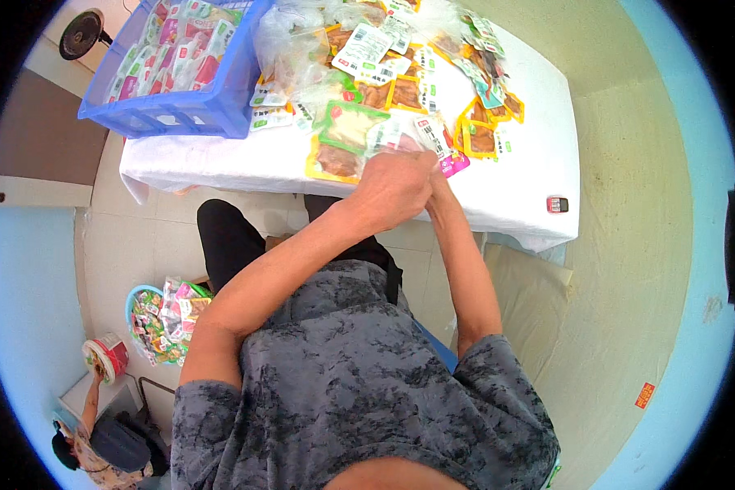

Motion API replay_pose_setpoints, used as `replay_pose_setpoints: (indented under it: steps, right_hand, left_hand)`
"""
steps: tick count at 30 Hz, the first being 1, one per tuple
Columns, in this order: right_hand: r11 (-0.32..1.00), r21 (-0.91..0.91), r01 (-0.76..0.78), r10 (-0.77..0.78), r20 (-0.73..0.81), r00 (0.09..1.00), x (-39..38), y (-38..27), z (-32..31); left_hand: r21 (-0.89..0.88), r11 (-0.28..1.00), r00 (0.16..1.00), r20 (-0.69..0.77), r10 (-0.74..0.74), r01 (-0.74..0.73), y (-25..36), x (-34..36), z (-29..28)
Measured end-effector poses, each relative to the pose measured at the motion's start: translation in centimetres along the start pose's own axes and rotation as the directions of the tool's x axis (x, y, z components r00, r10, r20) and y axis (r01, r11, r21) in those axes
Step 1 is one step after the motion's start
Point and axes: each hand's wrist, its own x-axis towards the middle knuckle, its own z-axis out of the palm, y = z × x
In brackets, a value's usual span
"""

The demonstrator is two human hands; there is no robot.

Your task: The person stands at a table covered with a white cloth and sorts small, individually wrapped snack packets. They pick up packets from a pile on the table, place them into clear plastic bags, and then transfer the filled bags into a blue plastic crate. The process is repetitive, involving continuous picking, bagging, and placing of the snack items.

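Left grip and right grip together over near side of white-clothed desk. Left fingers curled, right mostly hidden; from where I stand, cannot tell what either is clamped on. White packet just beyond fingertips, magenta-cornered packet beside hands. Green-edged packet lies left, overlapping yellow-edged packet. Blue crate of packets at desk's left end.

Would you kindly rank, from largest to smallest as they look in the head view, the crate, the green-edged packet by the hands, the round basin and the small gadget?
1. Crate
2. Basin
3. Green-edged packet
4. Gadget

This is apparent size only; the basin stands farther away, on the floor.
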Motion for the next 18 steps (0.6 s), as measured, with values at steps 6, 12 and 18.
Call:
replay_pose_setpoints:
  steps: [6, 12, 18]
  right_hand:
    - [0.695, -0.674, 0.25, -0.213, 0.139, 0.967, 5.2, 3.1, -1.9]
    - [0.581, -0.708, 0.4, -0.489, 0.089, 0.868, 5.1, 3.8, -3.3]
    - [0.876, -0.354, 0.327, -0.396, -0.144, 0.907, 4.3, 3.7, -0.3]
  left_hand:
    - [-0.08, 0.996, 0.998, 0.035, 0.049, -0.046, -1.1, -0.8, 0.8]
    - [0.011, 0.998, 0.977, -0.205, 0.062, -0.061, -4.4, -3.2, -0.8]
    - [0.323, 0.946, 0.988, -0.149, 0.036, 0.014, -7.3, -3.3, -0.7]
